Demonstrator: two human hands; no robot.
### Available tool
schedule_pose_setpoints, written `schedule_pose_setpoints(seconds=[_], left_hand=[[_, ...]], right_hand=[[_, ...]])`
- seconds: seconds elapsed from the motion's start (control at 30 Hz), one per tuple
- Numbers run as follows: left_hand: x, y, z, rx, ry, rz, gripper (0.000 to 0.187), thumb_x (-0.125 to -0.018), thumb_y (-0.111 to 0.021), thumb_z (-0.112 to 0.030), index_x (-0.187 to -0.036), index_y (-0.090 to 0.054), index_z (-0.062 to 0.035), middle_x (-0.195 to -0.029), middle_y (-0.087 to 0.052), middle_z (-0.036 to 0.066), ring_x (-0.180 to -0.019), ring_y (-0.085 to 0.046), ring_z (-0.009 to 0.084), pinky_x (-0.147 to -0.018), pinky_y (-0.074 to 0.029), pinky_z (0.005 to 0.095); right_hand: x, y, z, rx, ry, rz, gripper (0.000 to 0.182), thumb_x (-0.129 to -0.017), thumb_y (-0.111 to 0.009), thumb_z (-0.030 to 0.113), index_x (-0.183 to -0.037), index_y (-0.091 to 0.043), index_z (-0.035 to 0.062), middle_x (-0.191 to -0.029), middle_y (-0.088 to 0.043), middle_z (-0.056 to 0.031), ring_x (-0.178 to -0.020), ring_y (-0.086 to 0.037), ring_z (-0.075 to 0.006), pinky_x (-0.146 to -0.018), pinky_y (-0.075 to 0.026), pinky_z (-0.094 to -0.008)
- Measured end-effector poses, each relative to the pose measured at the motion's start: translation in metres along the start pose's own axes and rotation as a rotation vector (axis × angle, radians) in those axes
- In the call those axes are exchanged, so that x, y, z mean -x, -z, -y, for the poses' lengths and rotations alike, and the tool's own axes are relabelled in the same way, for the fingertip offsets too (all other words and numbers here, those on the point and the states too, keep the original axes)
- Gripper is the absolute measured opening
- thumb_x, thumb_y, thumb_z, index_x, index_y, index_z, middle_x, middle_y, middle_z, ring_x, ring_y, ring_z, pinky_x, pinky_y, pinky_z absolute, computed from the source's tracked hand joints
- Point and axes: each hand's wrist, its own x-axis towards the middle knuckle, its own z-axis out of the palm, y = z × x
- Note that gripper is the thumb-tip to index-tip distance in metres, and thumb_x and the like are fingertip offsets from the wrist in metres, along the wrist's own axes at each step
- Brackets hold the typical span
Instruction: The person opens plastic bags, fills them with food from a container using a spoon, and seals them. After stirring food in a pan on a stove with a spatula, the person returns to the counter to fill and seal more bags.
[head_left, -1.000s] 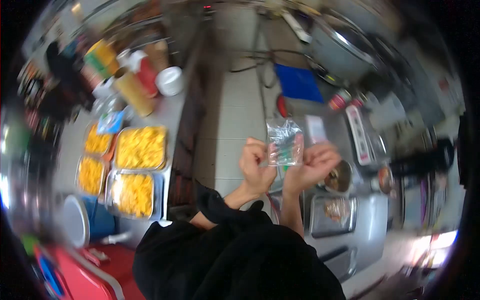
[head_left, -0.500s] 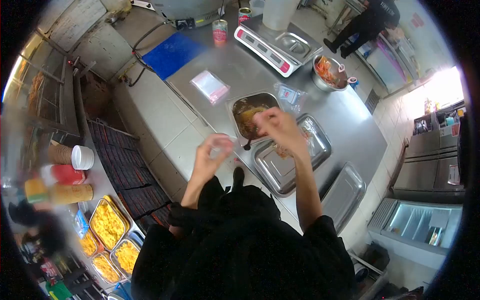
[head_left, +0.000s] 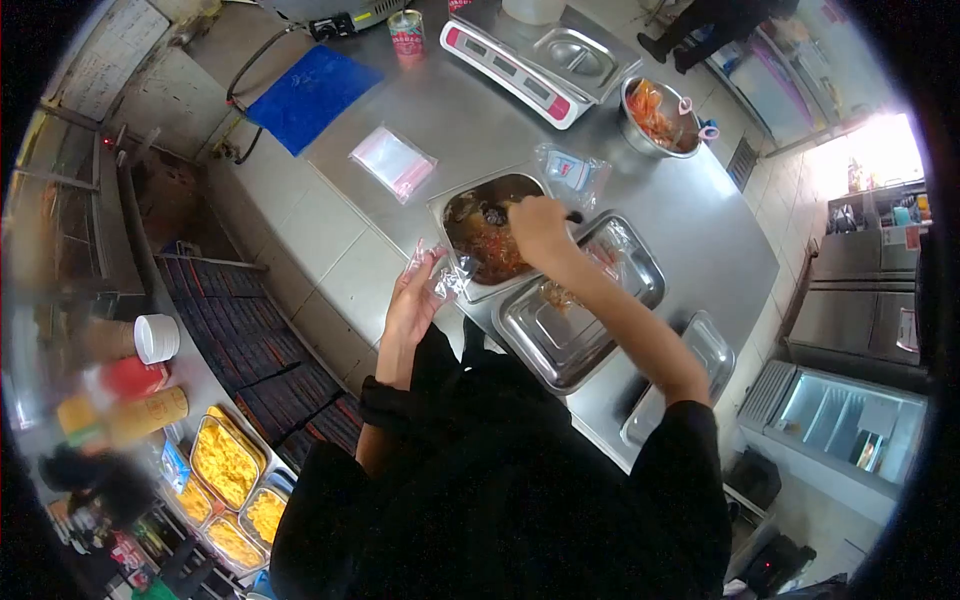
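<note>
My left hand [head_left: 408, 305] pinches a small clear plastic bag [head_left: 450, 282], held at the near left edge of a steel pan [head_left: 437, 207]. Inside the pan lies a reddish-brown stew or sauce [head_left: 492, 248] with shreds in it. Over the pan's right side, my right hand [head_left: 540, 232] is closed round a spoon, whose dark handle end [head_left: 574, 217] sticks out to the right. The spoon's head [head_left: 495, 214] shows in the food. Just right of the pan, a steel tray lid [head_left: 560, 345] bears filled clear bags [head_left: 612, 255].
A stack of clear bags [head_left: 393, 163] and a packet [head_left: 572, 172] lie around the pan. Further back are a scale [head_left: 510, 75], a can [head_left: 407, 38], a blue mat [head_left: 312, 97] and a bowl [head_left: 640, 138] of orange-red food. A person [head_left: 700, 30] stands beyond the table.
My right hand has taken hold of the spoon and its head is now in the food. The left hand's bag now spreads at the pan's edge. The view has shifted slightly.
</note>
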Motion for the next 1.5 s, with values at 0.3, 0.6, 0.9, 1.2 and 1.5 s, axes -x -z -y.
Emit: schedule_pose_setpoints(seconds=[0.3, 0.6, 0.9, 1.2, 1.5], left_hand=[[0.005, -0.001, 0.002, 0.074, -0.004, 0.138, 0.032, -0.088, -0.046, -0.028, -0.107, -0.045, -0.0021, -0.120, -0.041, 0.010, -0.104, -0.049, 0.0255, -0.082, -0.046, 0.0432], [0.012, -0.014, 0.003, 0.017, 0.011, 0.154, 0.026, -0.089, -0.044, -0.022, -0.102, -0.050, -0.0001, -0.125, -0.037, 0.009, -0.105, -0.049, 0.0224, -0.082, -0.048, 0.0435], [0.012, 0.001, -0.007, 0.000, 0.047, 0.240, 0.024, -0.089, -0.045, -0.021, -0.102, -0.050, -0.0023, -0.123, -0.036, 0.007, -0.116, -0.038, 0.0224, -0.086, -0.042, 0.0525], [0.012, -0.006, -0.001, -0.033, 0.049, 0.284, 0.024, -0.088, -0.046, -0.022, -0.105, -0.048, -0.0048, -0.114, -0.043, 0.006, -0.107, -0.044, 0.0203, -0.086, -0.043, 0.0528], [0.014, -0.011, 0.004, -0.014, 0.060, 0.314, 0.028, -0.088, -0.046, -0.020, -0.112, -0.045, -0.0044, -0.113, -0.047, 0.007, -0.106, -0.046, 0.0204, -0.086, -0.042, 0.0537]], right_hand=[[0.033, 0.000, 0.005, -0.028, 0.129, 0.129, 0.011, -0.069, -0.055, 0.010, -0.074, -0.064, 0.0058, -0.069, -0.061, -0.0145, -0.070, -0.062, -0.0284, -0.061, -0.048, -0.0393], [0.012, -0.046, 0.000, -0.820, -0.081, -0.212, 0.017, -0.070, -0.057, 0.018, -0.079, -0.067, 0.0073, -0.076, -0.063, -0.0139, -0.076, -0.061, -0.0274, -0.068, -0.048, -0.0355], [0.026, -0.025, -0.042, -1.226, -0.153, 0.076, 0.021, -0.075, -0.054, 0.017, -0.090, -0.065, 0.0070, -0.073, -0.064, -0.0095, -0.068, -0.061, -0.0197, -0.061, -0.047, -0.0293], [0.026, -0.039, 0.003, -0.026, -0.147, -0.319, 0.007, -0.069, -0.056, 0.009, -0.070, -0.063, 0.0100, -0.072, -0.061, -0.0121, -0.072, -0.061, -0.0267, -0.059, -0.049, -0.0377], [0.030, -0.036, 0.001, -0.805, -0.040, -0.195, 0.020, -0.072, -0.055, 0.017, -0.085, -0.065, 0.0069, -0.073, -0.061, -0.0180, -0.067, -0.061, -0.0259, -0.063, -0.048, -0.0328]])
